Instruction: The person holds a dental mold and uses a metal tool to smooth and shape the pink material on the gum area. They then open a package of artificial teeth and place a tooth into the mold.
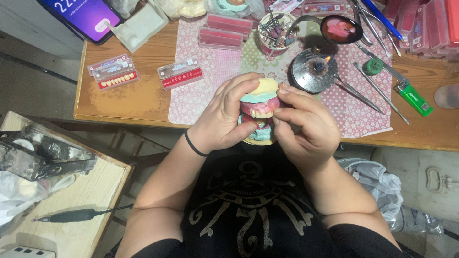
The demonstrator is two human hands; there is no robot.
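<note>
Both hands clasp a denture model (258, 112) at picture centre, just off the near edge of the wooden table (129, 100). The left hand (221, 119) wraps it from nine o'clock, the right hand (302, 125) from three. Its teeth face the camera; its long axis runs twelve to six. A lit burner (314, 69) stands at one o'clock.

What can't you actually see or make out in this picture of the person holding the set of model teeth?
All in the head view:
- Dental model: its sides and back are covered by the left hand and right hand; only the front teeth show.
- Phone: cut off by the top edge.
- Red boxes: cut off at the top right corner.
- Tools in the cup: too small and crowded to tell apart.
- Metal parts at left: blurred.
</note>
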